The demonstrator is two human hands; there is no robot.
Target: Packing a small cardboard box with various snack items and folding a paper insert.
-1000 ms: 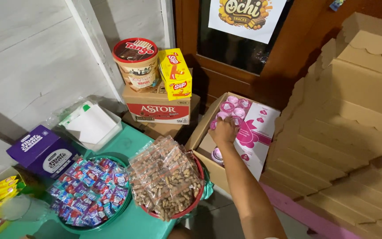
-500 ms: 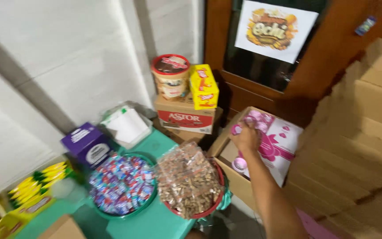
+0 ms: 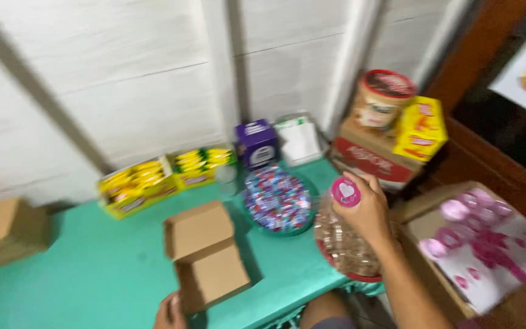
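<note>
right hand [image 3: 369,210] grips pink-lidded cup [image 3: 346,191] | left hand [image 3: 170,312] touches open cardboard box [image 3: 207,254]

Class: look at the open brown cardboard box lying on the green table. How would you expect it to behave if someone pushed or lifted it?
The box looks empty, so it is probably light and would slide easily on the smooth table. Its lid stands open, so it may flap or bend when lifted. The left hand at its corner would probably steady it.
</note>
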